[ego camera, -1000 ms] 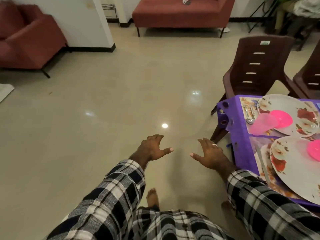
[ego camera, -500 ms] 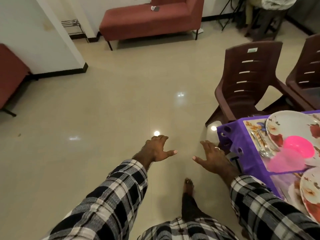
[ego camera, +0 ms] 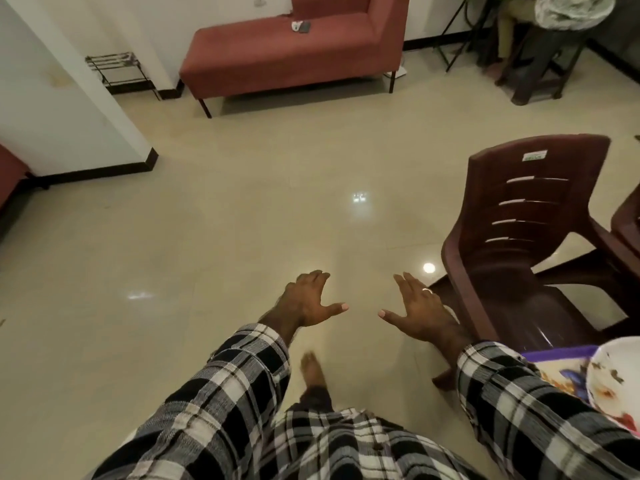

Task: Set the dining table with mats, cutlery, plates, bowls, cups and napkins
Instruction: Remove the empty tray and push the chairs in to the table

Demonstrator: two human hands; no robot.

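**Both hands empty, held out over the floor**

Left hand (ego camera: 306, 303): holds nothing. Thumb stretched out to the right, fingers loosely bent downward at the tips, palm facing the floor. Raised in the air, touching nothing.

Right hand (ego camera: 420, 308): holds nothing. Fingers straight and slightly spread, thumb stretched out to the left toward the other thumb, palm down. One ring (ego camera: 426, 290) on a finger. The two thumbs point at each other with a gap of bare floor between them.

Sleeves (ego camera: 225, 393): black, white and grey check, one on each forearm, running from the lower edge up to the wrists. Same check cloth covers the body at the bottom centre.

Feet: one bare foot (ego camera: 311, 370) below the left hand, blurred; a second partly seen beside the right forearm.

Floor (ego camera: 207, 237): pale glossy tile with several bright light reflections.

Table (ego camera: 557, 352): purple, only its corner in view at the lower right edge, just beside the right sleeve. On it, a printed mat (ego camera: 562, 375) with a white flowered plate (ego camera: 613, 379) lying on the mat, cut off by the frame.

Chair (ego camera: 526, 237): dark brown plastic, slotted back, standing just beyond the table corner, right of the right hand. Part of a second one at the far right edge.

Sofa (ego camera: 291, 50): red, backless bench end, against the far wall, with small objects on its seat, too small to identify.

Rack (ego camera: 117, 69): low, wire, left of the sofa by the white wall.
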